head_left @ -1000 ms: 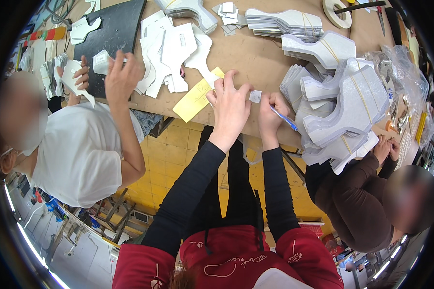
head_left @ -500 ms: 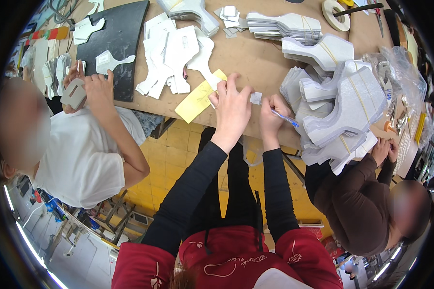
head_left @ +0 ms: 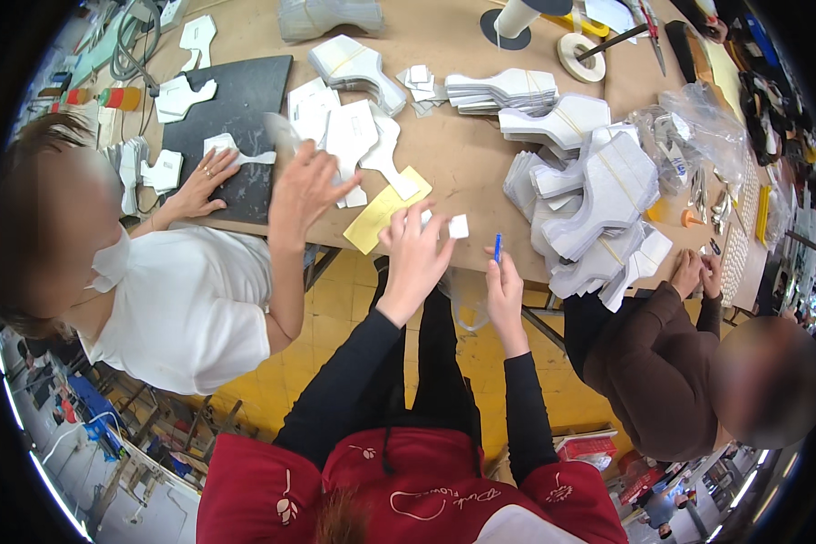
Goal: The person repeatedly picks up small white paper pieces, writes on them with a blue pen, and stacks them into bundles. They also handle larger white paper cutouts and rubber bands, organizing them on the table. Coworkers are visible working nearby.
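Note:
My left hand (head_left: 415, 263) is at the table's near edge, fingers bent, over the near end of a yellow paper strip (head_left: 368, 228). A small white square piece (head_left: 460, 226) shows at its thumb tip and appears pinched there. Another bit of white shows between the fingers, mostly hidden. To the right, my right hand (head_left: 506, 295) grips a blue pen (head_left: 497, 247), its end pointing away from me. Beyond the strip lie loose white paddle-shaped pieces (head_left: 352, 136). Close to my right hand are banded stacks of grey-white shaped pieces (head_left: 598, 199).
At left, a person in white rests one hand (head_left: 207, 184) on a black board (head_left: 245, 100) and raises the other (head_left: 304, 195). At right, a person in brown has hands (head_left: 698, 274) at the table edge. A tape roll (head_left: 580, 58) and small squares (head_left: 420, 83) lie farther back.
My view has shifted. My left hand has drawn nearer with the white square by its thumb. The pen now points away instead of rightward. The left person has raised one hand.

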`<state>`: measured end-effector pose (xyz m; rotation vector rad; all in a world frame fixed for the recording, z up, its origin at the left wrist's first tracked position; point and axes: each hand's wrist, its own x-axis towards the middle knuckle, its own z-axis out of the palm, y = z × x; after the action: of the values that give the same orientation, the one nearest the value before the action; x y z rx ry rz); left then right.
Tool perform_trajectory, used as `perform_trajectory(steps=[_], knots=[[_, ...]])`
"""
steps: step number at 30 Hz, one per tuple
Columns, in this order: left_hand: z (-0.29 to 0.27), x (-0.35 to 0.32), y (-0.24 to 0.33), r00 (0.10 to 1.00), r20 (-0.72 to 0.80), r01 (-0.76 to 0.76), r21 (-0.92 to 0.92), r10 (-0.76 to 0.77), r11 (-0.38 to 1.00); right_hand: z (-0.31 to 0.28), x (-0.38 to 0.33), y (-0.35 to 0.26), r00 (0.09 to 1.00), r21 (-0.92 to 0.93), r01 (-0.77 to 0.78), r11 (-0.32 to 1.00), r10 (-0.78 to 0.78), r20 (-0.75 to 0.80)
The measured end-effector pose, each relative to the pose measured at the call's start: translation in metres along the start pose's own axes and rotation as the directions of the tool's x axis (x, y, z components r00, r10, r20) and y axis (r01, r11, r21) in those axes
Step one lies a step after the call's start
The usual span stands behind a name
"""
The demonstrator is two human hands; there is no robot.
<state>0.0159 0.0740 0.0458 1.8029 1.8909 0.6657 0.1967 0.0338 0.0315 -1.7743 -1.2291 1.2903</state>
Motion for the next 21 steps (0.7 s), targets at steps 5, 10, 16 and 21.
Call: perform_trajectory(steps=[5,10,16,21], knots=[[-0.056,-0.056,-0.011,0.991,0.118,0.076,-0.141,-0.060,0.987,0.014,0.010,-0.032,0.994,-0.046,0.059,0.997,-0.063,-0.089],[-0.097,-0.092,-0.021,0.981,0.175,0.111,-0.151,-0.084,0.982,0.039,0.045,-0.075,0.972,-0.079,0.156,0.985,-0.167,-0.163],[-0.137,-0.095,-0.027,0.988,0.132,0.101,-0.172,-0.079,0.980,0.059,0.062,-0.087,0.991,0.144,0.135,0.980,-0.134,-0.021],[-0.151,-0.089,-0.032,0.993,0.085,0.100,-0.171,-0.086,0.980,0.064,0.085,-0.068,0.978,-0.088,0.142,0.986,-0.153,-0.140]])
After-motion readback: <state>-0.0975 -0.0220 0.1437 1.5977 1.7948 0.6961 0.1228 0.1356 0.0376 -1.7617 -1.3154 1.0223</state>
